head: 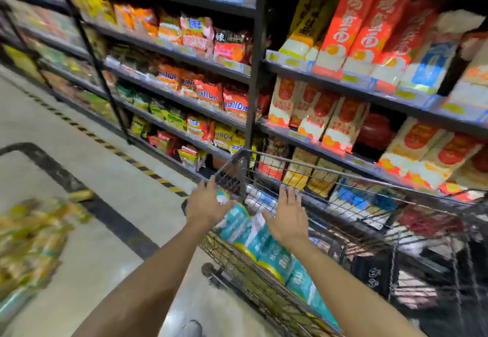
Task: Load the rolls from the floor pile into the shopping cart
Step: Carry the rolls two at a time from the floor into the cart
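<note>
A black wire shopping cart (311,170) stands at the lower right, next to the shelves. Several teal and white packed rolls (266,254) lie inside it along its near wall. My left hand (204,203) reaches over the cart's front corner, fingers curved against a teal and white roll (222,196) at the cart's front. Whether it grips that roll I cannot tell. My right hand (289,213) hovers over the rolls with fingers spread and holds nothing. The floor pile (31,239) of yellow-green packs is blurred at the left edge.
Dark metal shelves (253,72) full of snack bags and noodle packs run behind the cart. A yellow-black hazard stripe (148,171) runs along the shelf base. The pale tiled floor (105,231) has a black border line. A shoe (192,328) shows at the bottom.
</note>
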Motion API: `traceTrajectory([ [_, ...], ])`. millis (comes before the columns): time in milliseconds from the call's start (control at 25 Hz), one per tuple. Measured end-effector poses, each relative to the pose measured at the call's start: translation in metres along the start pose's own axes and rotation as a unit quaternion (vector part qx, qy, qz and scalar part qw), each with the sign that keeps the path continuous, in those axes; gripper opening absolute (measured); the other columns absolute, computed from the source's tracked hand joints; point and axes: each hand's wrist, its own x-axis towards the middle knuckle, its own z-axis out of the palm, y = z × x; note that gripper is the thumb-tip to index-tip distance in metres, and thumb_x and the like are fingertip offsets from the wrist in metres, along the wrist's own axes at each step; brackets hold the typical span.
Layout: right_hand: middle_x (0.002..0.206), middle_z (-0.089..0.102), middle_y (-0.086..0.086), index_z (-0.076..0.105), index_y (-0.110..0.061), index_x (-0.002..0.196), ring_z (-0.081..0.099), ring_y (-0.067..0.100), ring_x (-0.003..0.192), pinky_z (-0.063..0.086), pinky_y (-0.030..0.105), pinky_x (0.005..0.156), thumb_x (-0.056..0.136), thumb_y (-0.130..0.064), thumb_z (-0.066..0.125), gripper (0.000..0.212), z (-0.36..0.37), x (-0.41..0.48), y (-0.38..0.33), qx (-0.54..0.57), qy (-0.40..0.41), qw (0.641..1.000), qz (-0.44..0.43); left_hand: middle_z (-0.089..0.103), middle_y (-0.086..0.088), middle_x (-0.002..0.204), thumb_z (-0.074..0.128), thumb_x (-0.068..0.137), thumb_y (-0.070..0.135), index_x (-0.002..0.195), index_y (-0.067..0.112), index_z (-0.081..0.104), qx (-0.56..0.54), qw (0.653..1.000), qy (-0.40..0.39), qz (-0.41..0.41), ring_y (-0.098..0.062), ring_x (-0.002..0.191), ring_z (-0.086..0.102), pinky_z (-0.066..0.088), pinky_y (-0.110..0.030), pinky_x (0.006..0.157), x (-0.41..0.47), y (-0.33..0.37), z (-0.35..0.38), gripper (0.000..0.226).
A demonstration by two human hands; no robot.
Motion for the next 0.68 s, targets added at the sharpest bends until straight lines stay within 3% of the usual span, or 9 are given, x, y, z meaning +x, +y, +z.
traceTrajectory([
  [160,0.161,0.007,0.004,-0.003,-0.014,0.154,0.008,0.031,0.148,0.017,0.043,0.119,0.098,-0.051,0.037,0.078,0.006,0.001,-0.061,-0.007,-0.031,0.988,-0.149,0.020,-0.009,0.157,0.056,0.080,0.068,0.149,0.018,0.024,0.082,0.991,0.078,-0.073,-0.029,0.141,0.027,0.030,-0.041,0.112,-0.040,-0.055,-0.041,0.091],
  [320,0.160,0.015,0.004,0.006,-0.015,0.153,0.016,0.029,0.146,0.017,0.040,0.117,0.098,-0.050,0.037,0.073,0.028,-0.014,-0.143,-0.013,-0.039,0.951,-0.306,0.019,-0.009,0.157,0.053,0.082,0.067,0.150,0.021,0.021,0.118,0.971,0.113,-0.176,-0.030,0.142,0.023,0.024,-0.046,0.114,-0.096,-0.128,-0.074,0.088],
  [560,0.160,0.011,0.006,0.002,-0.016,0.154,0.014,0.027,0.147,0.016,0.040,0.117,0.099,-0.052,0.033,0.074,0.073,-0.075,-0.262,-0.040,-0.112,0.875,-0.469,0.034,-0.006,0.150,0.056,0.080,0.066,0.146,0.019,0.030,0.105,0.905,0.169,-0.376,-0.024,0.137,0.033,0.029,-0.039,0.111,-0.208,-0.239,-0.095,0.085],
  [680,0.160,0.012,0.006,0.003,-0.015,0.154,0.015,0.028,0.146,0.019,0.041,0.117,0.098,-0.052,0.034,0.073,0.098,-0.112,-0.316,-0.058,-0.144,0.833,-0.531,0.031,-0.006,0.152,0.057,0.080,0.066,0.147,0.018,0.029,0.054,0.858,0.191,-0.474,-0.025,0.137,0.034,0.029,-0.038,0.110,-0.261,-0.286,-0.100,0.087],
])
